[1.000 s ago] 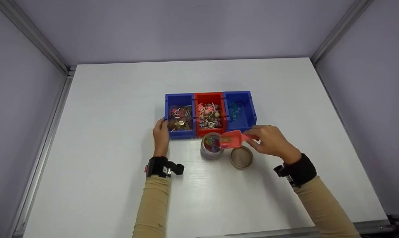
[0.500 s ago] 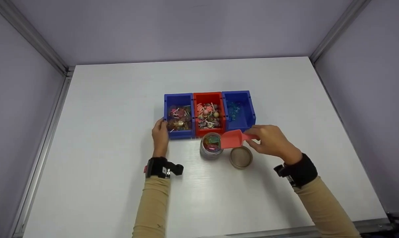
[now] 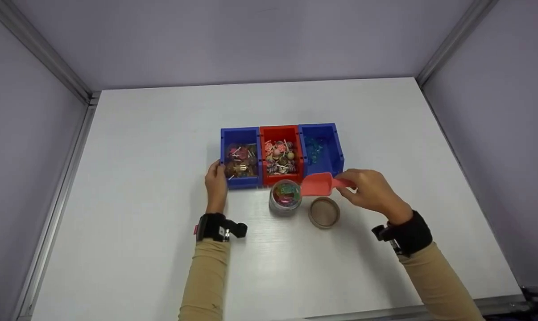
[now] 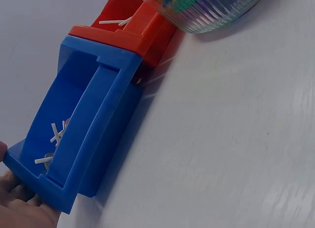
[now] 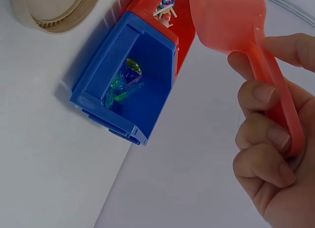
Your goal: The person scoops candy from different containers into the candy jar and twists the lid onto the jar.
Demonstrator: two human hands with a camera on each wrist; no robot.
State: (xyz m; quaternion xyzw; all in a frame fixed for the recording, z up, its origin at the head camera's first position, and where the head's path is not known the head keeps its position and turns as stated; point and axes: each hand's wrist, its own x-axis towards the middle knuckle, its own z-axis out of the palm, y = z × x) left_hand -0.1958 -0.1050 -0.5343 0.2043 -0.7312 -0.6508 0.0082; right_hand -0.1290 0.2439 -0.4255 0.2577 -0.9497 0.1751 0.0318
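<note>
My right hand [image 3: 370,189] grips the handle of a coral-red scoop [image 3: 317,184], fingers curled round it in the right wrist view. The scoop hangs just right of the mouth of a clear glass jar [image 3: 278,208], and nothing shows in its pan. Colourful translucent pieces [image 3: 287,192] fill the jar near its top. At the left blue bin [image 3: 244,182], my left hand [image 3: 216,186] holds the outer side wall, thumb at the rim and fingers below in the left wrist view. That bin contains wrapped lollipops [image 3: 241,160].
A red bin [image 3: 279,179] with small lollipops stands between the left bin and the right blue bin [image 3: 329,166]. A few bluish-green translucent pieces [image 5: 120,87] lie in the right one. A round tan lid [image 3: 324,213] lies right of the jar on the white table [image 3: 162,133].
Pieces seen in the scoop a second ago are out of it, and the jar's contents look rearranged and fuller. The scoop has shifted slightly right and up. My left hand keeps its place.
</note>
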